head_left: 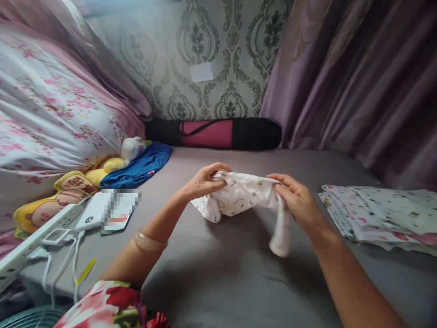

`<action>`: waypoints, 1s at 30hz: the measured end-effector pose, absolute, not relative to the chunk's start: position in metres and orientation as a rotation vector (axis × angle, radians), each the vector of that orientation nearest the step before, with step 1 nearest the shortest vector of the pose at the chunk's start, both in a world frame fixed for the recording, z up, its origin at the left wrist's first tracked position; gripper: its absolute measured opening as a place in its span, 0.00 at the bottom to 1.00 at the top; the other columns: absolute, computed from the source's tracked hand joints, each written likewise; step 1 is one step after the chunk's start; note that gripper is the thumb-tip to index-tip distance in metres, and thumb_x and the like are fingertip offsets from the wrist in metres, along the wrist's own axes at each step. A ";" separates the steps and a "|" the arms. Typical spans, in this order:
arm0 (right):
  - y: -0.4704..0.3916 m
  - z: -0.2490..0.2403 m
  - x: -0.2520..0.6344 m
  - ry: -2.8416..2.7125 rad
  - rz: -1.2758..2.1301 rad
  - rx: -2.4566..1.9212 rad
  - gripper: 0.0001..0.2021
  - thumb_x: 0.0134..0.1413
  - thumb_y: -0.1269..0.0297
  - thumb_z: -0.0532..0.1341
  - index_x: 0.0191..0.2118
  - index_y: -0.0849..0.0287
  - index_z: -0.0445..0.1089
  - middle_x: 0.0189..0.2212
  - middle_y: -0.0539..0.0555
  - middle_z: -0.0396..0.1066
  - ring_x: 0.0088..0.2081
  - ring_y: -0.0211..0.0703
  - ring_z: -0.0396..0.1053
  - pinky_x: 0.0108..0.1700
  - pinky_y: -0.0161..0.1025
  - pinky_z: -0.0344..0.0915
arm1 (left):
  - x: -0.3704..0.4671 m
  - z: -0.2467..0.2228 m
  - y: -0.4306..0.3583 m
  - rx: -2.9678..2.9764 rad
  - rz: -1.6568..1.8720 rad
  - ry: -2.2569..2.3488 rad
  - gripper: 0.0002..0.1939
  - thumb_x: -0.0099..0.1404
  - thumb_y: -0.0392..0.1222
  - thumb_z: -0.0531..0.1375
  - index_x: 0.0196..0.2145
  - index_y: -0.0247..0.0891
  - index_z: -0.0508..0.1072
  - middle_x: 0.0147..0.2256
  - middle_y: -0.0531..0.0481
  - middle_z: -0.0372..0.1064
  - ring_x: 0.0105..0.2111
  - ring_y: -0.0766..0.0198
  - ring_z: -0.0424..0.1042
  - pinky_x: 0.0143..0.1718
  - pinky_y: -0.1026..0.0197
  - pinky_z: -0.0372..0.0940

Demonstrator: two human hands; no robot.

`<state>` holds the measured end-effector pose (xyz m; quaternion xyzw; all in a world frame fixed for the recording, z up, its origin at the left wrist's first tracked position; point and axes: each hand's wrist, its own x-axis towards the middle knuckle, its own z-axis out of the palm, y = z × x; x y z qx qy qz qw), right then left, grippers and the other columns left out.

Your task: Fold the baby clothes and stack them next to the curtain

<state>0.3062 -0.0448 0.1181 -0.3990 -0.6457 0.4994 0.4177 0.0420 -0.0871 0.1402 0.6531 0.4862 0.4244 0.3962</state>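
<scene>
A small white baby garment (251, 193) with a tiny scattered print is stretched between my two hands, just above the grey sheet. My left hand (206, 182) pinches its left upper edge between thumb and fingers. At the opposite end, my right hand (293, 196) grips the upper right corner. From that corner a narrow sleeve or leg of the garment droops down, slightly blurred. On the left side another part of the cloth hangs bunched below my fingers.
Folded printed cloths (382, 216) lie stacked at the right. On the left are a power strip (44, 243) with cables, a white power bank (94, 209), a blue cloth (139, 166) and plush toys (112, 165). A black and pink bag (208, 134) lies along the wall.
</scene>
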 end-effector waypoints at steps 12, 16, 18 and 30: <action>-0.011 0.103 0.366 -2.506 0.957 -1.241 0.15 0.55 0.56 0.56 0.27 0.57 0.75 0.27 0.53 0.76 0.31 0.45 0.72 0.31 0.36 0.64 | 0.077 0.093 -0.073 1.697 1.006 1.168 0.13 0.61 0.48 0.58 0.34 0.35 0.76 0.33 0.49 0.69 0.34 0.65 0.67 0.35 0.65 0.61; -0.011 0.092 0.355 -2.622 0.661 -1.334 0.13 0.57 0.61 0.54 0.29 0.56 0.75 0.28 0.53 0.75 0.31 0.45 0.72 0.33 0.38 0.63 | 0.088 0.078 -0.069 1.637 0.869 1.110 0.19 0.63 0.54 0.56 0.28 0.34 0.73 0.25 0.53 0.63 0.27 0.68 0.62 0.28 0.66 0.57; -0.018 0.094 0.339 -2.496 0.656 -1.199 0.13 0.60 0.60 0.53 0.39 0.54 0.75 0.37 0.54 0.76 0.39 0.46 0.72 0.38 0.39 0.65 | 0.092 0.078 -0.069 1.648 0.807 1.095 0.22 0.63 0.58 0.56 0.24 0.34 0.69 0.22 0.55 0.58 0.24 0.69 0.58 0.24 0.66 0.53; -0.037 0.091 0.302 -2.197 1.074 -0.965 0.11 0.56 0.56 0.60 0.36 0.57 0.74 0.33 0.50 0.75 0.35 0.40 0.71 0.36 0.35 0.65 | 0.092 0.081 -0.076 1.665 0.968 1.326 0.18 0.62 0.53 0.61 0.41 0.36 0.73 0.37 0.47 0.71 0.35 0.63 0.69 0.35 0.63 0.63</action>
